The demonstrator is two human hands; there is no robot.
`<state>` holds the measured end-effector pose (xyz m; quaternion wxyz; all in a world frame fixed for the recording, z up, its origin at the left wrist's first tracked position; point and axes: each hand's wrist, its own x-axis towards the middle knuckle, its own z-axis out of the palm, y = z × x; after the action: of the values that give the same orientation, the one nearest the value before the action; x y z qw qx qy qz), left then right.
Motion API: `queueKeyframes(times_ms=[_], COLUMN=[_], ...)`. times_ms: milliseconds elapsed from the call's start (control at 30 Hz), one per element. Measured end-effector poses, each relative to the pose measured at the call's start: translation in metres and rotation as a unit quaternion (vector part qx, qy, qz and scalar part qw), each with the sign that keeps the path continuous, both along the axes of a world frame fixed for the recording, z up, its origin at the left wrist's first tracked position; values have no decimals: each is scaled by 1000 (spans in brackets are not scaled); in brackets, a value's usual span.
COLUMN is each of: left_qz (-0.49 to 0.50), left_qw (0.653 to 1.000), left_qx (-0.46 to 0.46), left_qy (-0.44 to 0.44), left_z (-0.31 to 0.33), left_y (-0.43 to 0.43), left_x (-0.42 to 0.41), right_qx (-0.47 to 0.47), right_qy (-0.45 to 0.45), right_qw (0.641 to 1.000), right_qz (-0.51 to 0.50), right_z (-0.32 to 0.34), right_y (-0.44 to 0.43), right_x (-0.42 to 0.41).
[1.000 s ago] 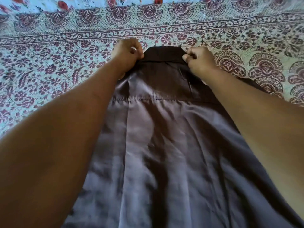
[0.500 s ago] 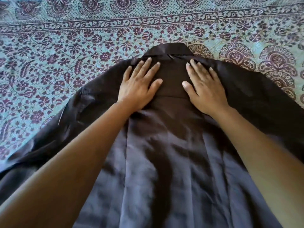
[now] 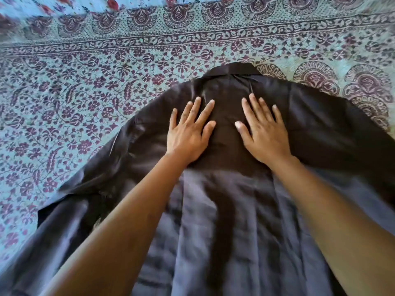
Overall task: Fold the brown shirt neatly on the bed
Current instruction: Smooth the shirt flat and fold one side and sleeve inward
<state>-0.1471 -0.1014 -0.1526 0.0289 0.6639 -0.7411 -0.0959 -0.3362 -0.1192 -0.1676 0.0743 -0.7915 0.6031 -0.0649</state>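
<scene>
The bed (image 3: 64, 92), covered in a teal sheet printed with maroon flowers, carries the brown shirt (image 3: 224, 221). The shirt is spread out from the near edge toward the far side, and its collar (image 3: 233, 69) points away from the person. On the left, one rumpled sleeve (image 3: 89, 174) trails toward the bed's near left. The left hand (image 3: 188, 133) lies flat on the cloth below the collar, fingers straight and spread, gripping nothing. Beside it, with a strip of fabric between them, the right hand (image 3: 265, 135) presses down the same way, palm flat and fingers splayed. Further right, the other sleeve (image 3: 342, 124) runs toward the bed's right edge.
</scene>
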Motion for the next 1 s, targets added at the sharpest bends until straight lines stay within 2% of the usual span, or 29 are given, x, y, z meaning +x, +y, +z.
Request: queueKeyframes(times_ms=[133, 233, 333, 400, 467, 567, 667, 733, 767, 933, 1000], left_qz=[118, 224, 236, 254, 291, 320, 322, 293, 267, 127, 101], left_qw=[992, 970, 966, 966, 950, 914, 854, 799, 782, 746, 740], left_qx=[13, 80, 89, 38, 17, 52, 163, 260, 292, 417, 428], left_qy=[-41, -44, -55, 1, 110, 244, 374, 457, 482, 503, 509], left_z=[-7, 7, 23, 31, 38, 40, 48, 56, 59, 71, 71], left_y=[6, 3, -9, -22, -36, -54, -69, -77, -79, -71, -68], left_x=[89, 145, 147, 129, 108, 93, 91, 96, 99, 97, 100], right_qx=[-1, 14, 20, 30, 53, 13, 8, 20, 12, -12, -6], right_qy=[5, 22, 28, 27, 4, -50, -22, 14, 21, 32, 35], right_qw=[1000, 1000, 999, 999, 996, 995, 999, 999, 999, 999, 999], right_qz=[-9, -14, -12, -23, -66, -90, 22, 37, 27, 17, 16], right_z=[-2, 1, 2, 4, 12, 29, 23, 12, 7, 1, 4], right_y=[0, 0, -1, -1, -3, -4, 1, 2, 2, 3, 3], right_x=[2, 3, 2, 5, 15, 50, 82, 87, 86, 88, 90])
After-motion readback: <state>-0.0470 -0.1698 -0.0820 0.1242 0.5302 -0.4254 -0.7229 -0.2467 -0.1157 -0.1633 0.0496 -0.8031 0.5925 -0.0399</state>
